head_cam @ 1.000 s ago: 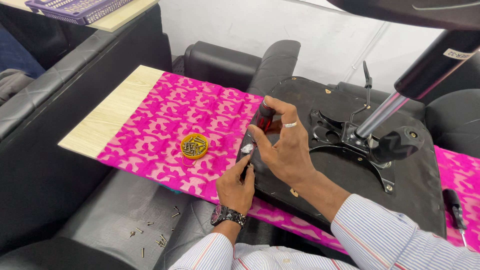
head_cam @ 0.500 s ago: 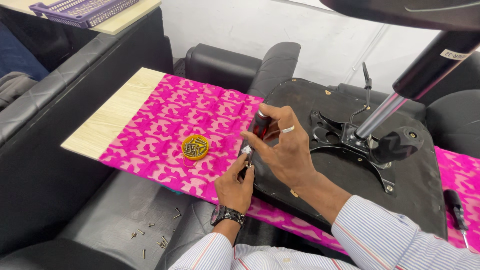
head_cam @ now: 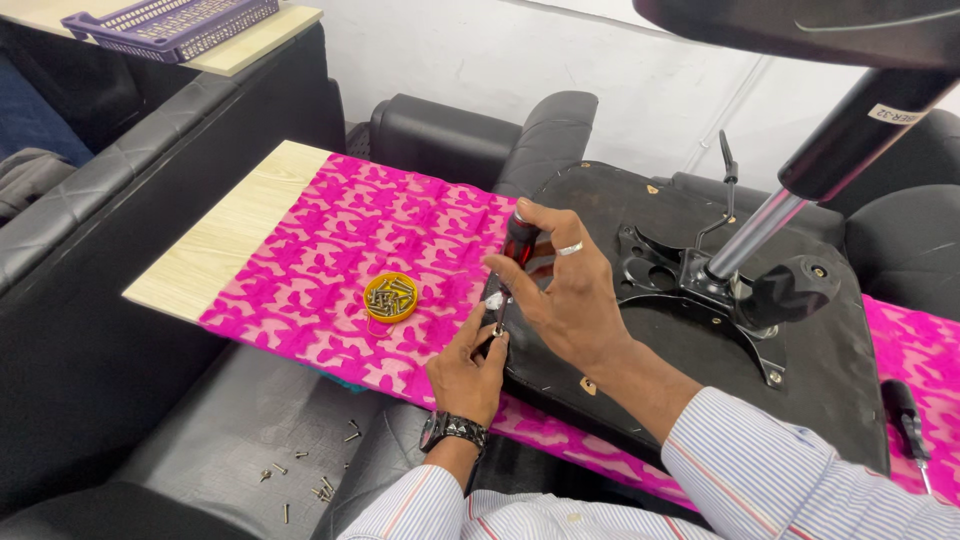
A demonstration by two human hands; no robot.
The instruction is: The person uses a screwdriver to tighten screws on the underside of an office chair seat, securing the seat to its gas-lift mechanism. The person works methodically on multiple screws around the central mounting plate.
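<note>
Screwdriver [head_cam: 519, 243], red and black handle uppermost, stood nearly upright at the left edge of the black chair seat base [head_cam: 640, 380], which lay upside down on the pink patterned cloth [head_cam: 330, 250] over a pale wooden board [head_cam: 225, 235]. Right hand [head_cam: 565, 295], ring on one finger, had its fingers closed around the handle and upper shaft. Left hand [head_cam: 470, 370], watch at the wrist, had thumb and forefinger pinched together at the tip, seemingly steadying a small screw against the base edge; the screw itself was too small to make out clearly.

Risk, as judged: the tip sat close to the left fingertips, so a slip off the screw head could jab them or mar the base. The shaft leaned slightly; an off-axis push could cant the screw or drop it. Loose screws [head_cam: 310, 480] already lay on the black cushion below, so a dropped one might be lost among them.

Tool appearance: short handle with a glossy red band over black, slim metal shaft, mostly hidden by the right hand. Yellow round tin of screws [head_cam: 391, 297] sat on the cloth, well left of both hands. A second screwdriver [head_cam: 908, 420] lay at the far right edge.
</note>
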